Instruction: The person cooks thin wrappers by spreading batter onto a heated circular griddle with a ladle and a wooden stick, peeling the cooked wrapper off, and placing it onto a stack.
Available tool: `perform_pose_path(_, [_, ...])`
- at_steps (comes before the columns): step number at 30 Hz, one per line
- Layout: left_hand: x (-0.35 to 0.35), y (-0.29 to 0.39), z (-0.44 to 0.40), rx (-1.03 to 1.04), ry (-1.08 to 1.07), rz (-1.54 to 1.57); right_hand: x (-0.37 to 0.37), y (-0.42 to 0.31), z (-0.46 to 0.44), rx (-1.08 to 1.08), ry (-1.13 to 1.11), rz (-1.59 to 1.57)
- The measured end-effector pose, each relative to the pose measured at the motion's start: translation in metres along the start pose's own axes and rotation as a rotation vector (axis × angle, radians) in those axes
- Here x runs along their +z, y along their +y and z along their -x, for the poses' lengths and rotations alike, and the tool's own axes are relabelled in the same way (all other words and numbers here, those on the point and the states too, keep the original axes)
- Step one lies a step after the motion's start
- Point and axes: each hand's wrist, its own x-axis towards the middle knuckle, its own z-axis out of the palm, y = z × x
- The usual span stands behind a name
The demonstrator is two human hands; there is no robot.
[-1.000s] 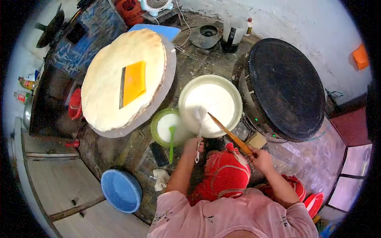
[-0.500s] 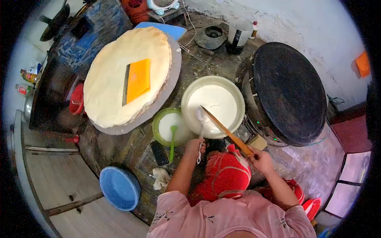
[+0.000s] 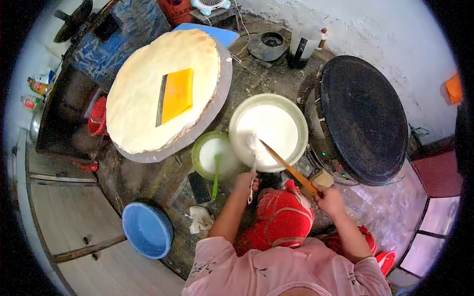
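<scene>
My left hand (image 3: pixel 247 182) is closed round the handle of a white ladle (image 3: pixel 253 144), whose head is at the left part of the white batter (image 3: pixel 276 129) in a large pale bowl (image 3: pixel 303 133). In my right hand (image 3: pixel 330 200) is a long wooden stick (image 3: pixel 294 171), its tip over the batter beside the ladle head. A smaller green bowl (image 3: pixel 196 163) of white liquid stands left of the large bowl, with a green spoon (image 3: pixel 216 177) in it.
Left is a stack of round flatbreads (image 3: pixel 133 98) with a yellow scraper (image 3: pixel 177 94) on top. A black round griddle (image 3: pixel 363 118) stands right. Also there are a dark phone (image 3: pixel 199 187), a cloth (image 3: pixel 200 219), a blue basin (image 3: pixel 148 231) and a pitcher (image 3: pixel 302 47).
The view has shifted, so the bowls and griddle appear slightly further right. The stick's tip has moved a little in the large bowl. Both hands keep their holds.
</scene>
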Motion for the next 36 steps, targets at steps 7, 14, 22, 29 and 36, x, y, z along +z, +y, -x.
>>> perform_pose_path(7, [-0.001,-0.003,-0.001,0.005,-0.047,0.026,0.023,0.011,-0.018,-0.031,-0.017,-0.061])
perform_pose_path(14, [0.003,-0.002,0.005,0.002,-0.057,0.043,0.030,0.009,-0.026,-0.048,0.001,-0.103])
perform_pose_path(22, [0.005,0.000,0.012,-0.005,-0.028,0.029,0.038,0.007,-0.034,-0.104,0.017,-0.138])
perform_pose_path(29, [0.007,-0.003,0.013,0.042,-0.001,-0.007,0.037,0.001,-0.034,-0.082,0.008,-0.172])
perform_pose_path(36, [0.006,-0.003,0.012,0.019,-0.016,0.039,0.035,0.004,-0.032,-0.171,0.014,-0.197])
